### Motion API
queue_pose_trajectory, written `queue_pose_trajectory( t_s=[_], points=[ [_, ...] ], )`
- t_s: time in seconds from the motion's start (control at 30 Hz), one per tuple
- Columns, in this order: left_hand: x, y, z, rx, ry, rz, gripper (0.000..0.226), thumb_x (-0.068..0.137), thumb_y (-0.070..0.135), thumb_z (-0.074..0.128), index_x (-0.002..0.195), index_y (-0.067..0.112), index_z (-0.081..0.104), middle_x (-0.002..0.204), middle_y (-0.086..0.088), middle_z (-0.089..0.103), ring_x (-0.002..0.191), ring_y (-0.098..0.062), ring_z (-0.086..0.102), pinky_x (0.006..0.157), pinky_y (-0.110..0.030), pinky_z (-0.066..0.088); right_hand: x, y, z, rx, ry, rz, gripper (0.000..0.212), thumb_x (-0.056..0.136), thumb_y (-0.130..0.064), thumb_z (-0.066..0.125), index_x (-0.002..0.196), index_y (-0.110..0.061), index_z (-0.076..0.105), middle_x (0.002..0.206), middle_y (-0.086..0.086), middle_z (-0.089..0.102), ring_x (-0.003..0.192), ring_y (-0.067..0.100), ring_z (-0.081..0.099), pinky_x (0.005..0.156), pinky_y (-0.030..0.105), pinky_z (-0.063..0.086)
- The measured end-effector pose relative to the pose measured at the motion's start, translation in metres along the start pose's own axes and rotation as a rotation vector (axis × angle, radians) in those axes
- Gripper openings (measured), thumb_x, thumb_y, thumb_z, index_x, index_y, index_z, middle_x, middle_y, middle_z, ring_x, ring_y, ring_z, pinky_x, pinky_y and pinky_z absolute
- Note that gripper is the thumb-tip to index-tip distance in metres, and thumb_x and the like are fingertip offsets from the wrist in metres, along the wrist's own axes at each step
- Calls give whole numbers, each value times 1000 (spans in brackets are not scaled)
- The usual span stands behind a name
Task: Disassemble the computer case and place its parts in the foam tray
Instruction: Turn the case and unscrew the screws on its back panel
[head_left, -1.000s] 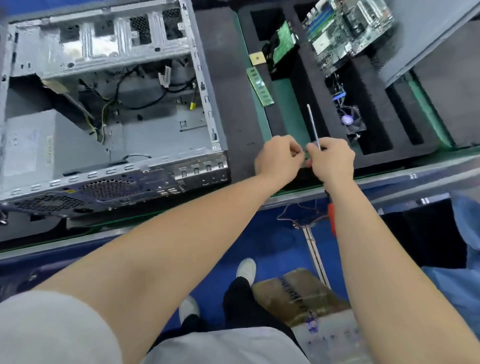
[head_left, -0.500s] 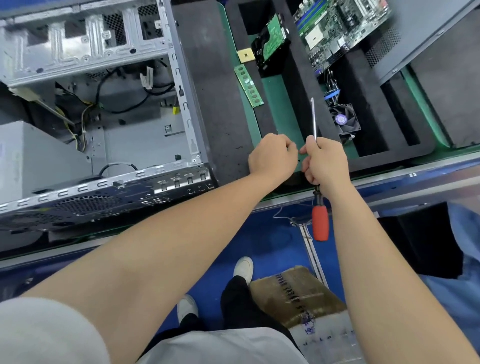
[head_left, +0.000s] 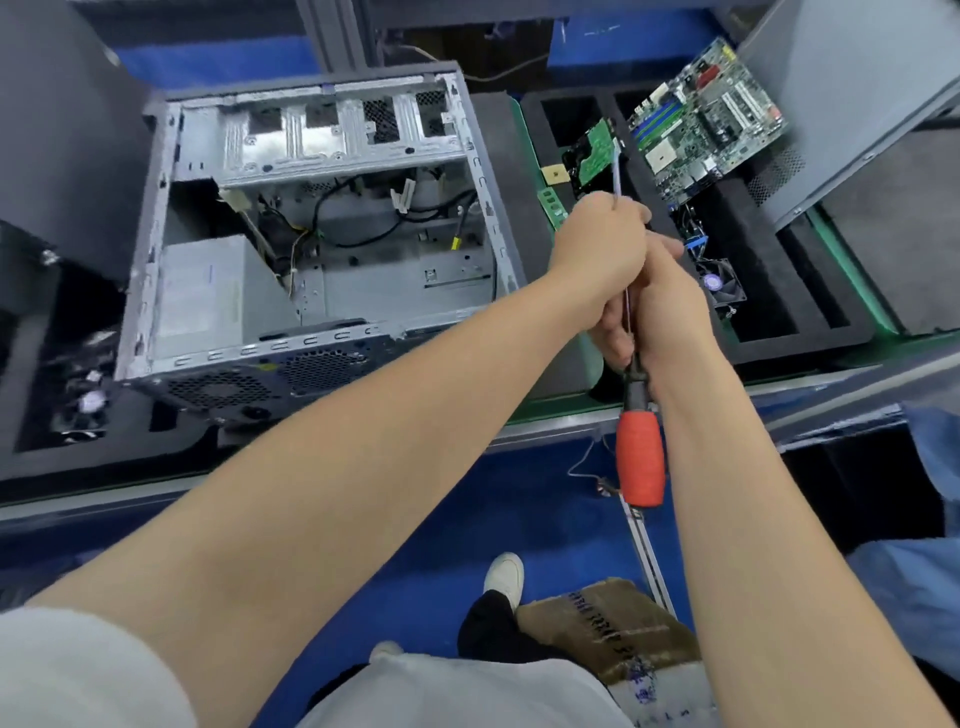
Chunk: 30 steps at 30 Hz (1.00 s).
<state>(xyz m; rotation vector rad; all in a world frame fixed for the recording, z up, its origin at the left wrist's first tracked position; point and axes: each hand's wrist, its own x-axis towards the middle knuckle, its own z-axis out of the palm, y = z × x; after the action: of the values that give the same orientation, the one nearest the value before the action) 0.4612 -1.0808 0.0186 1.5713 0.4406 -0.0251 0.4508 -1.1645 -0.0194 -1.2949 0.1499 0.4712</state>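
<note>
Fingers (head_left: 631, 212) of the left hand (head_left: 597, 254) were curled tight round the bare shaft of the screwdriver (head_left: 641, 457), close under its tip. The right hand (head_left: 670, 312) gripped the same shaft lower down, touching the left. The red handle hung free toward the person, so this looked like a regrip or picking something off the tip, not driving a screw; nothing could be made out at the tip.

The case (head_left: 311, 234) lay on its side with the open face up. Inside it were the power supply (head_left: 208, 291) at the near left and loose cables. The foam tray (head_left: 810, 322) sat just right of the case and held the motherboard (head_left: 706, 114), drive (head_left: 592, 150), memory stick (head_left: 551, 205) and fan (head_left: 722, 283). Both hands hovered right of the case, over the tray's near edge.
</note>
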Motion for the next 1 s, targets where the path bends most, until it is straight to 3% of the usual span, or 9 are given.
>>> queue_pose_trajectory(
  t_s=[0.13,0.2,0.27,0.33,0.4,0.53,0.67,0.8,1.0],
  points=[
    [-36,17,-57,-201,12,28,17,107,15,35,107,15,52,88,-10,79,97,-30,74,95,-48,57,-27,-2,54,144,-172,-73,39,104,-19,46,68,-10,59,49,12,46,27,18,39,34,16,29],
    [-56,18,-91,-249,36,42,16,109,19,33,115,16,47,84,-8,79,87,-31,77,76,-42,61,-42,2,79,126,-299,-42,36,106,-18,42,74,-6,55,53,13,49,26,16,36,35,13,31],
    [-76,14,-128,-283,100,52,18,110,22,33,120,14,45,80,-9,79,82,-37,77,57,-32,54,-60,13,105,89,-418,7,39,107,-19,41,74,-8,57,52,11,52,27,15,34,38,13,30],
    [-95,5,-166,-275,195,62,18,110,24,34,119,14,45,76,-10,77,87,-47,73,48,-28,41,-80,30,132,82,-520,90,41,109,-24,42,74,-11,57,54,10,53,31,13,36,37,13,28],
    [-115,-8,-202,-286,265,61,18,110,25,32,112,13,46,73,-11,76,83,-46,74,43,-27,34,-98,50,161,70,-604,164,42,110,-28,41,72,-11,52,55,9,54,32,12,37,36,14,27],
    [-156,-38,-265,-338,389,-5,23,107,25,32,96,10,47,75,-15,76,61,-32,72,43,-29,47,-137,97,207,24,-687,256,42,107,-30,43,69,-14,51,59,9,54,33,13,37,35,16,27],
    [-184,-78,-312,-380,496,-52,29,105,27,40,84,12,54,64,-8,70,52,-24,61,48,-26,49,-172,141,231,-22,-702,344,45,107,-32,39,68,-14,50,60,9,52,34,14,35,35,16,27],
    [-202,-116,-329,-400,509,-127,22,106,22,42,98,14,61,62,-1,70,53,-19,62,51,-24,45,-197,176,238,-62,-639,421,43,107,-32,39,68,-15,46,60,7,50,35,15,35,36,18,27],
    [-211,-143,-326,-402,404,-191,23,107,12,45,124,14,60,87,-3,76,66,-19,67,54,-25,54,-218,205,230,-16,-491,460,41,108,-30,43,72,-15,51,63,6,51,39,13,34,37,22,28]
  ],
)
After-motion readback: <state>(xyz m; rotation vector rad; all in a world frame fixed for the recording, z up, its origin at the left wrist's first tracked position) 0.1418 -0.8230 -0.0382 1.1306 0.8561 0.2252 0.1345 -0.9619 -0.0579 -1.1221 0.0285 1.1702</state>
